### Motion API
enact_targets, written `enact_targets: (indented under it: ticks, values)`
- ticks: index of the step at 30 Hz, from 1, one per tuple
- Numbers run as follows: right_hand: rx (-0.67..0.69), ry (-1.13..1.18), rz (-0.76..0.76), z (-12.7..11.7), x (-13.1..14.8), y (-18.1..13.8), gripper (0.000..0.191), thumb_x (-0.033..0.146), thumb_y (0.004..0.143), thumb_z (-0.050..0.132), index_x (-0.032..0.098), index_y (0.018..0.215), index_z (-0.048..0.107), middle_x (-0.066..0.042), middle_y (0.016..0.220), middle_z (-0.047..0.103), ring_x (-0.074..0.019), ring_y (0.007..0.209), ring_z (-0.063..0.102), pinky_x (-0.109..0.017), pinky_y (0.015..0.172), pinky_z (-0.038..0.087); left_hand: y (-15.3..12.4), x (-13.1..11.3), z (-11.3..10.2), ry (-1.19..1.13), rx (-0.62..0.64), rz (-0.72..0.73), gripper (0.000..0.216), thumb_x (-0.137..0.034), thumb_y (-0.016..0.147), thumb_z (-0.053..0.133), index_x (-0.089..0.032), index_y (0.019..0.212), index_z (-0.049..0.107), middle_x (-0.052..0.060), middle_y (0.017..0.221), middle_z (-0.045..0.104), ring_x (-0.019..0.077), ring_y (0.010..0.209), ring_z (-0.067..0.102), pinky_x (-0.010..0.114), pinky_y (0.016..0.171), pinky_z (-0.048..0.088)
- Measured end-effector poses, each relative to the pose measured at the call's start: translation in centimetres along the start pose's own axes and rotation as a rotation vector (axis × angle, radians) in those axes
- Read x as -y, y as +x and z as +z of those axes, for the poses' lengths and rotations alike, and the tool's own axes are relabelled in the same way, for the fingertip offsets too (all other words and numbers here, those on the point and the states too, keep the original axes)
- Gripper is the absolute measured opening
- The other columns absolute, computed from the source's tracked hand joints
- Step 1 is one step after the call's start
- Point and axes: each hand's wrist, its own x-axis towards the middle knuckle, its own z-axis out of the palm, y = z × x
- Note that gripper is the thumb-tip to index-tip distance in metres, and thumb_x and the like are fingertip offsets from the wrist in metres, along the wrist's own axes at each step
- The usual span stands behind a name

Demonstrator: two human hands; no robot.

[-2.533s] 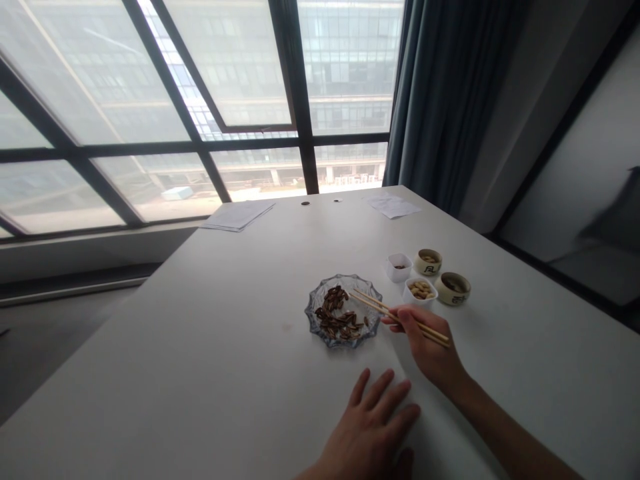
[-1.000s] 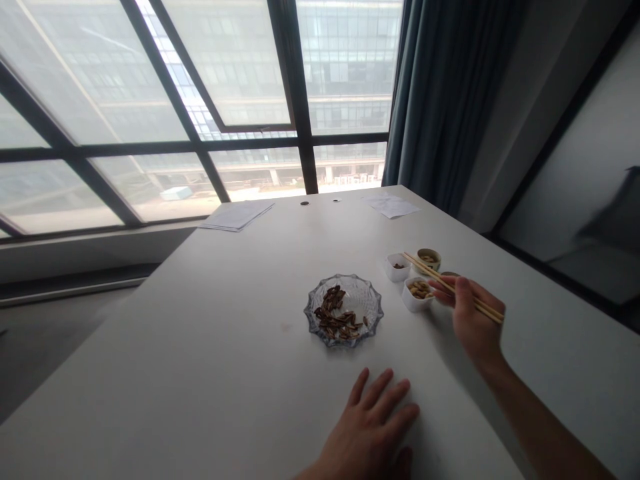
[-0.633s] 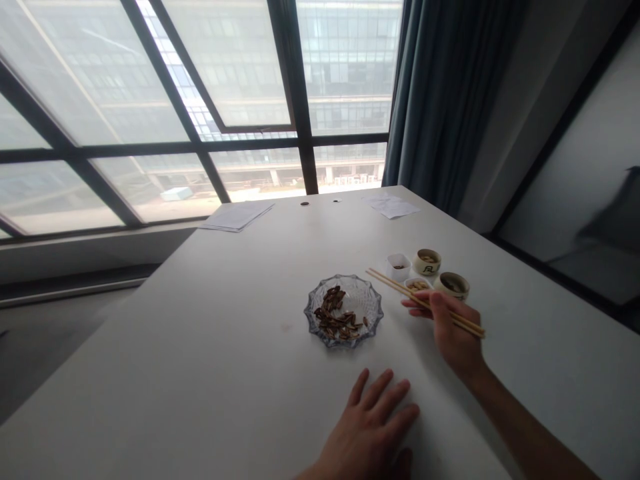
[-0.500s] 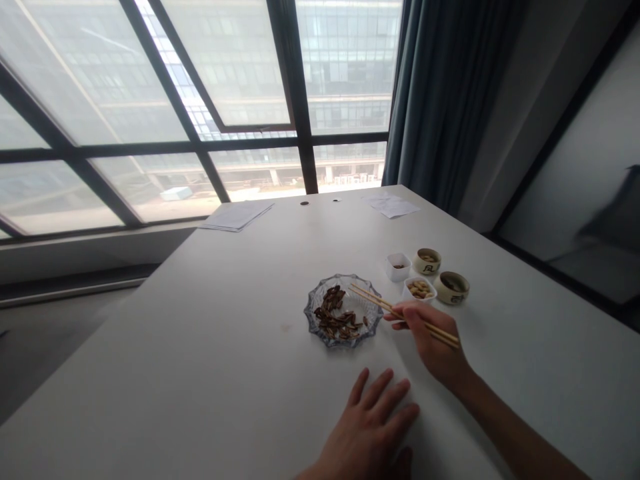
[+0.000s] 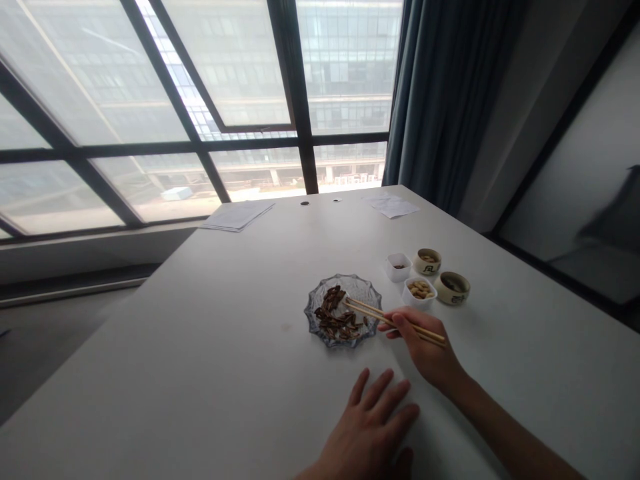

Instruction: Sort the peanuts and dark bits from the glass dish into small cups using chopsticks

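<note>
In my right hand (image 5: 425, 343) is a pair of wooden chopsticks (image 5: 385, 316), their tips over the scalloped glass bowl (image 5: 311, 325). Dark brown, seed-like pieces (image 5: 330, 307) lie along the bowl's left and front inside; the tips are close to them, and I cannot tell whether they touch. Nothing shows between the tips. My left hand (image 5: 370, 423) rests on the table in front of the bowl, fingers spread and holding nothing. To the right of the bowl, a white tub (image 5: 419, 303) holds peanuts (image 5: 420, 289), and another white tub (image 5: 399, 272) has a few dark bits.
Two cream cups with dark characters, a far cup (image 5: 427, 268) and a nearer cup (image 5: 453, 298), stand right of the tubs. Papers (image 5: 237, 217) lie at the white table's (image 5: 200, 333) far left, and a crumpled sheet (image 5: 391, 205) at its far right. Windows and a curtain (image 5: 440, 100) are behind.
My right hand has shifted left and slightly down, carrying the chopstick tips lower and closer to the dark pieces. The left hand stays where it was.
</note>
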Motion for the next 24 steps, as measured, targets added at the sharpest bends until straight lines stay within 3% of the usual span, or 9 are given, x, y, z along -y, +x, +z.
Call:
enact_targets:
  ticks: [15,24]
  values:
    - [-0.095,0.002,0.074,0.05,-0.24,0.12,0.047,0.059,0.1,0.061,0.016,0.089,0.076,-0.011,0.08,0.081,-0.0254,0.072,0.081,-0.031,0.061,0.066,0.03,0.02,-0.21,-0.011,0.013,0.001,0.045,-0.047,0.107,0.055,-0.028,0.147,0.05,0.003,0.165,0.041,0.034,0.152,0.035,0.066,0.124,0.024]
    - [-0.262,0.048,0.042,0.45,-0.08,0.19,0.05,0.063,0.095,0.066,0.016,0.086,0.078,-0.01,0.074,0.081,-0.0238,0.063,0.079,-0.031,0.058,0.067,-0.01,0.02,-0.17,0.003,0.021,-0.009,0.044,-0.051,0.108,0.05,-0.03,0.147,0.05,0.0,0.167,0.039,0.0323,0.154,0.032,0.065,0.124,0.024]
